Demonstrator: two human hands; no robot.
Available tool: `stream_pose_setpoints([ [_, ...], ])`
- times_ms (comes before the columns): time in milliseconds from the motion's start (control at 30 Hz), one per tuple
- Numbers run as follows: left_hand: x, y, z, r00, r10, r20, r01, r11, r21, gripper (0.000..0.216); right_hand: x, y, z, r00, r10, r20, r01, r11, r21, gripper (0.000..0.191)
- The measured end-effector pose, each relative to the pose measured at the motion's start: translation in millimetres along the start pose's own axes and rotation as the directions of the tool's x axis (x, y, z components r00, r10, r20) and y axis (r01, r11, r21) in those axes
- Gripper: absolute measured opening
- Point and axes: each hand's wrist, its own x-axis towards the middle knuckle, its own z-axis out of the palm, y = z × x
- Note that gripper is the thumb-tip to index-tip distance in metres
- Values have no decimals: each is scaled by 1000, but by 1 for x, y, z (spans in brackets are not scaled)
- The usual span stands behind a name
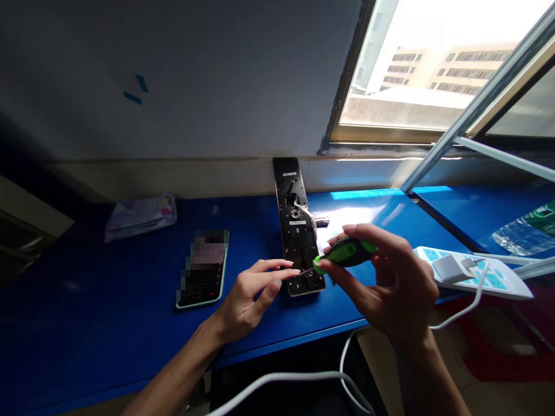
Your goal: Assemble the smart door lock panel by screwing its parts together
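My right hand (394, 283) grips a green and black screwdriver (349, 252), its thin shaft slanting down and left over the near end of a long black door lock panel (299, 231). The panel lies back side up, with a white wire, small labels and screw holes showing. A handle (322, 221) sticks out from its right side. My left hand (251, 294) reaches in from the left, fingers stretched out and their tips at the screwdriver's shaft over the panel. Whether a screw sits at the tip is too small to tell.
A phone (203, 268) lies left of the panel on the blue table (130, 335), with a soft packet (143, 216) behind it. To the right are a white power strip (494, 283) with a charger, a metal frame (472, 86) and a plastic bottle (526, 231). A white cable (281, 378) crosses below.
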Motion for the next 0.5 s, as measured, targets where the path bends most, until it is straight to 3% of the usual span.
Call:
stream_pose_setpoints([
  [233, -12, -3, 4, 998, -23, 65, 25, 999, -31, 65, -4, -6, 6, 993, -97, 65, 102, 991, -88, 57],
  [500, -11, -1, 3, 995, -62, 84, 67, 996, -55, 61, -6, -7, 9, 990, -106, 88, 115, 988, -104, 51],
])
